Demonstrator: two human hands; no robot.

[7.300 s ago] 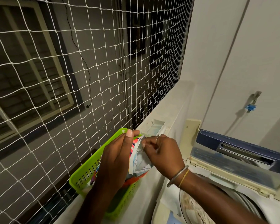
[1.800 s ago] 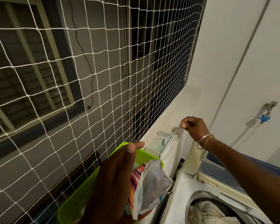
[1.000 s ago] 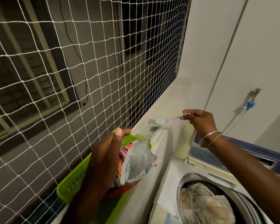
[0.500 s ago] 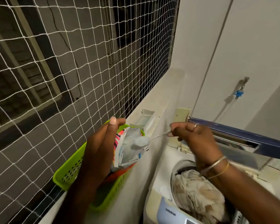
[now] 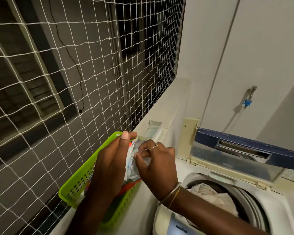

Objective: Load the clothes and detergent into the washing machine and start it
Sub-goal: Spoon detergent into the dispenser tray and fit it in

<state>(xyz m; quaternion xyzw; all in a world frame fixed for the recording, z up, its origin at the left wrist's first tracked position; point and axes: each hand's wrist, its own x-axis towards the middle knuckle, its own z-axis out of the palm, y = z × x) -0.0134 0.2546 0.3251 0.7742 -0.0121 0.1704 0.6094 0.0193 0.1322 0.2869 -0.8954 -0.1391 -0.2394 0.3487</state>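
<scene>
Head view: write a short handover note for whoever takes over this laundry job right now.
Left hand grips the detergent packet, held above the green basket beside the machine.
Right hand: fingers curled at the packet's mouth; what they pinch is hidden.
Done: clothes lie in the drum; the lid stands open.
To do: get detergent into the washing machine, shut the lid, start it. Whether any detergent has gone in cannot be told.

My basket [image 5: 78, 184] is lime green, dotted with holes; the packet [image 5: 131, 167] seems white-blue; navy lid [image 5: 236, 139] at three o'clock.
</scene>
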